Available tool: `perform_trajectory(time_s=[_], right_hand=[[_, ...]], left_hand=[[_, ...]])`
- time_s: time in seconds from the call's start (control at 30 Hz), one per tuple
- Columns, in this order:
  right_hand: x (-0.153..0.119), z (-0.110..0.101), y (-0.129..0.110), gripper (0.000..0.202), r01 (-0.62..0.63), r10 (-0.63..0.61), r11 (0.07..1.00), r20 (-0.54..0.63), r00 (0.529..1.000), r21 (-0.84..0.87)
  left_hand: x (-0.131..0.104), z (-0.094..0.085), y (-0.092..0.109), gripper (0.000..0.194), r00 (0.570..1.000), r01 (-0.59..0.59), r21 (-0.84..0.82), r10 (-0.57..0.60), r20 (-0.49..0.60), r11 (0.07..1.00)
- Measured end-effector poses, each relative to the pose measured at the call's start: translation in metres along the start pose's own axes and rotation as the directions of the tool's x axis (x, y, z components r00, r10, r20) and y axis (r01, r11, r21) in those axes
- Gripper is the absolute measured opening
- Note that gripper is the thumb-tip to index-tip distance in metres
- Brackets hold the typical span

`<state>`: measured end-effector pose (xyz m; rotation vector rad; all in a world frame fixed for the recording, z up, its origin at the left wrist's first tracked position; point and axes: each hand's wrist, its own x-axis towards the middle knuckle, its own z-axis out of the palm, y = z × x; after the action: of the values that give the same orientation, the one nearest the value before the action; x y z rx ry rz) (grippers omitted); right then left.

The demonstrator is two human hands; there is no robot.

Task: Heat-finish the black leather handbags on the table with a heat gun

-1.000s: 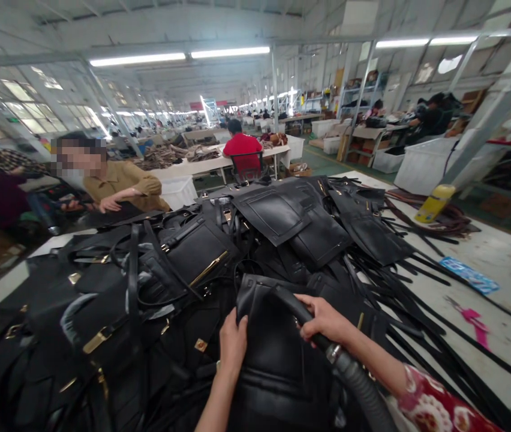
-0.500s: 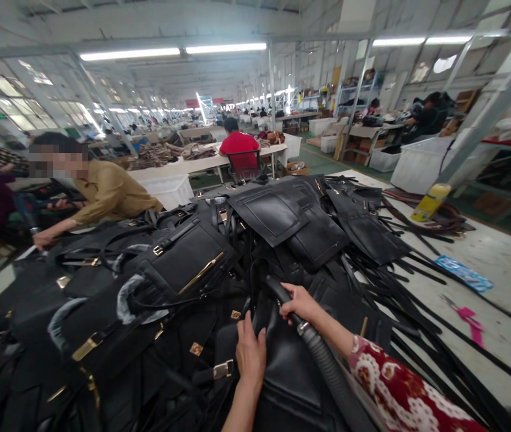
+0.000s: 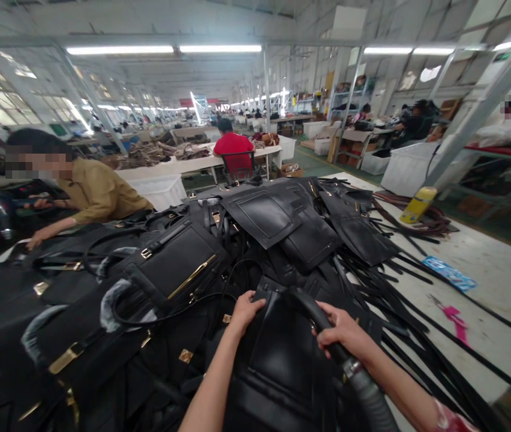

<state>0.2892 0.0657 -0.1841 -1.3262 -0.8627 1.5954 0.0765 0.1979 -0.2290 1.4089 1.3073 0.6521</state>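
My right hand (image 3: 344,331) is closed round the curved black handle of a vacuum hose (image 3: 312,309). Its ribbed grey tube runs down past my wrist. The hose's tip meets the upper edge of a black leather bag (image 3: 282,351), which lies in front of me. At that bag's upper left edge, my left hand (image 3: 245,311) grips the leather between thumb and fingers. To the left is another black bag (image 3: 179,261) with a gold zipper and buckles. Large black leather panels (image 3: 264,213) with stitched frames lie just beyond the hose.
Black straps (image 3: 421,336) trail over the white table (image 3: 498,312) at right, near pink-handled snips (image 3: 456,321), a blue patterned strip (image 3: 448,273) and a yellow bottle (image 3: 417,205). A co-worker in a tan shirt (image 3: 102,192) reaches onto the pile's left side. Another person in red (image 3: 234,150) sits beyond.
My left hand has moved up and now grips the bag's upper edge. The bag's upper edge shows more clearly, and my right hand has shifted right and lower with the vacuum hose.
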Motion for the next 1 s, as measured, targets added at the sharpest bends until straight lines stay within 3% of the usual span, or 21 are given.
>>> perform_trajectory(time_s=[0.13,0.33,0.47,0.63,0.73,0.83,0.93,1.0], right_hand=[[-0.019,-0.011,0.004,0.079,-0.008,0.009,0.998,-0.033,0.999,0.058],[-0.043,-0.018,-0.011,0.082,0.035,-0.035,0.999,-0.008,0.999,0.025],[-0.04,-0.007,-0.03,0.084,0.059,-0.059,0.998,0.006,0.998,-0.036],[-0.026,0.002,-0.065,0.08,0.19,-0.192,0.98,-0.03,0.981,-0.064],[-0.032,-0.004,-0.076,0.077,0.249,-0.25,0.968,-0.087,0.964,-0.027],[-0.05,-0.014,-0.073,0.076,0.252,-0.251,0.968,-0.119,0.961,-0.009],[-0.07,-0.018,-0.062,0.08,0.193,-0.194,0.981,-0.078,0.978,-0.012],[-0.079,-0.016,-0.056,0.083,0.157,-0.158,0.987,-0.023,0.987,-0.024]], left_hand=[[0.004,0.011,0.017,0.032,0.996,0.009,-0.117,0.001,0.086,0.993],[-0.015,0.026,0.036,0.052,0.981,0.04,-0.291,0.018,0.194,0.956],[-0.034,0.042,0.057,0.048,0.96,0.064,-0.348,0.037,0.277,0.935],[-0.056,0.065,0.073,0.043,0.936,0.117,-0.409,0.037,0.35,0.905],[-0.058,0.064,0.073,0.04,0.96,0.17,-0.481,-0.035,0.276,0.86],[-0.056,0.055,0.069,0.037,0.985,0.149,-0.488,-0.085,0.151,0.86],[-0.057,0.052,0.07,0.039,0.991,0.12,-0.481,-0.078,0.106,0.868],[-0.06,0.055,0.072,0.042,0.989,0.114,-0.477,-0.056,0.134,0.871]])
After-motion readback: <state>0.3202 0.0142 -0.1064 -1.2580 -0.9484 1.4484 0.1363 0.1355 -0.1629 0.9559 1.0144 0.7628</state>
